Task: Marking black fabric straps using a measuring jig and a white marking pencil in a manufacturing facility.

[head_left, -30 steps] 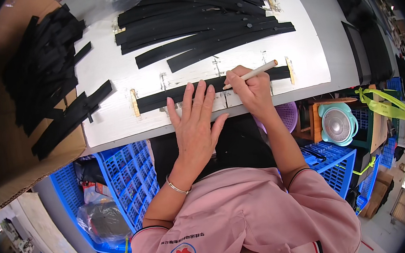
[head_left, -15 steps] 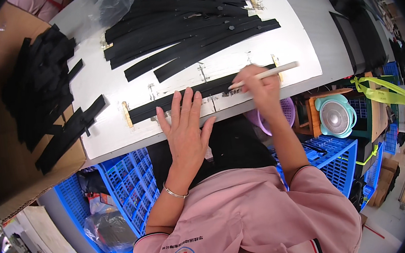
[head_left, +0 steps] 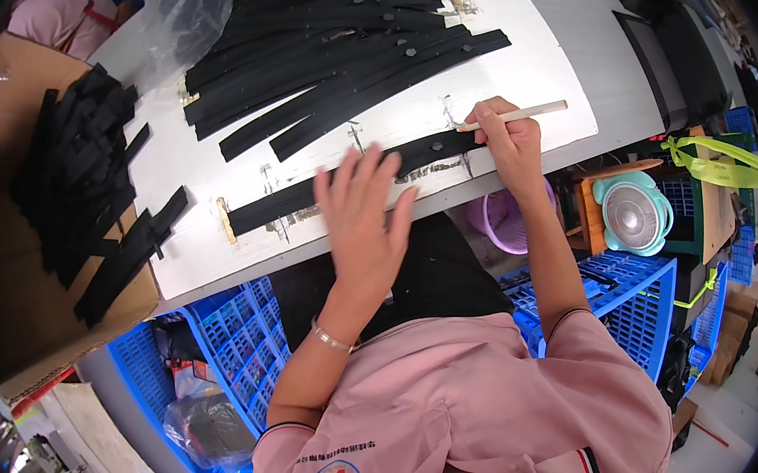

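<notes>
A long black fabric strip lies along the near edge of a white marked board. My left hand is over the middle of this strip, fingers spread and blurred by motion; whether it presses on the strip I cannot tell. My right hand pinches a white pencil near its pointed end. The pencil's tip is at the far edge of the strip's right part, beside a dark line on the board. A small grey spot shows on the strip between my hands.
Many black strips lie piled on the far side of the board, near a clear plastic bag. At the left, a cardboard box holds more black pieces. Blue crates, a purple basket and a turquoise fan stand below table level.
My right hand has carried the pencil rightward along the strip, its tip now further right. My left hand has shifted right and blurs. The view has turned slightly.
</notes>
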`<state>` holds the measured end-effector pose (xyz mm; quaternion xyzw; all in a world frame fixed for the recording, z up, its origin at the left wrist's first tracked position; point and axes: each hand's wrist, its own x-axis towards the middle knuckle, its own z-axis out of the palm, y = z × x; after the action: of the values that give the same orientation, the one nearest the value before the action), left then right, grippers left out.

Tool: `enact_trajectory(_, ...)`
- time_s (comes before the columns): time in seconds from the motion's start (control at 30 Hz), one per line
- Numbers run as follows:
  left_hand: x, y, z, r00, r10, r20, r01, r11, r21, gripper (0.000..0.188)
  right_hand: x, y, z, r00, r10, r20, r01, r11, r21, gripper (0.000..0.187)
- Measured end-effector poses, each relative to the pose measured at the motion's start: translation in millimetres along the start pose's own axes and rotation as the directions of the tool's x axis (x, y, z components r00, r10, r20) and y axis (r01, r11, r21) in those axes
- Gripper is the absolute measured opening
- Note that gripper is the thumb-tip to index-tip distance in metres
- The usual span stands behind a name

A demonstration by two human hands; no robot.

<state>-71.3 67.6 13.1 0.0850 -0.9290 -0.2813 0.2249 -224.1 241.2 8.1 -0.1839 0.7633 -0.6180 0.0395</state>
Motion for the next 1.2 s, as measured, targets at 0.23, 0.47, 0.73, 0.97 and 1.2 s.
enact_trajectory(0.23, 39.7, 16.4, 49.7, 0.992, 0.093, -0.087, -0.107, 0.978, -0.181, 0.025, 3.1, 1.1, 5.6, 0.997, -0.059, 0.054, 0.066, 0.989, -0.129, 0.025)
enact_trajectory(0.47, 42.2, 19.1, 71.1, 0.969, 0.134, -0.207, -0.155, 0.984, -0.088, 0.014, 5.4, 13.8, -5.4, 1.000, 0.021, 0.010, -0.019, 0.978, -0.208, 0.025)
enact_trajectory(0.73, 32.2, 17.0, 65.5, 0.964, 0.115, -0.238, -0.136, 0.988, -0.074, 0.014, 3.8, 5.9, 8.6, 0.994, -0.061, -0.089, 0.066, 0.997, 0.050, 0.030)
enact_trajectory(0.97, 35.7, 19.4, 67.9, 0.957, 0.135, -0.257, -0.149, 0.988, -0.038, 0.014, 9.0, 23.5, -11.3, 0.997, -0.067, -0.037, 0.066, 0.997, -0.035, 0.024)
enact_trajectory(1.2, 34.0, 17.9, 66.2, 0.962, 0.122, -0.243, -0.133, 0.991, -0.026, 0.016, 10.8, 24.3, -6.6, 0.989, -0.132, -0.068, 0.136, 0.989, 0.060, 0.023)
